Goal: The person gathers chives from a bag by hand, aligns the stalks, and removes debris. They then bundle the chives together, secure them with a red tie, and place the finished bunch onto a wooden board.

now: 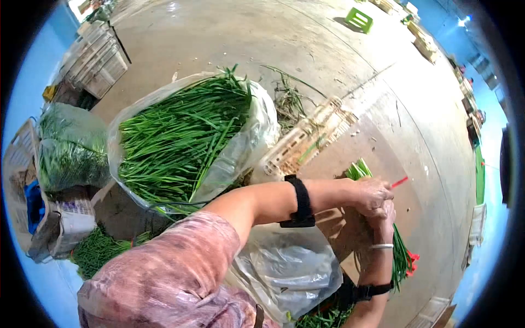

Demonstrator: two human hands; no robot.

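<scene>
A bunch of garlic chives (401,249) runs beneath my hands, its pale cut ends (358,170) poking out above and its green leaves trailing below. My left hand (372,195) is closed at the bunch, and a thin red tie (400,182) sticks out past its fingers. Right against it, my right hand (385,216) is wrapped round the stems; its fingers are partly hidden. Several more red ties (412,263) show beside the leaves, near my right forearm. A large clear plastic bag (263,112) full of loose green chives (180,134) lies open to the left.
A dirty cream plastic crate (306,139) stands beyond my left forearm. Clear plastic sheeting (290,259) lies beneath that arm. At left are another filled bag (74,147), a white basket (76,221) and bundled greens (95,254). A green stool (359,20) stands farther off.
</scene>
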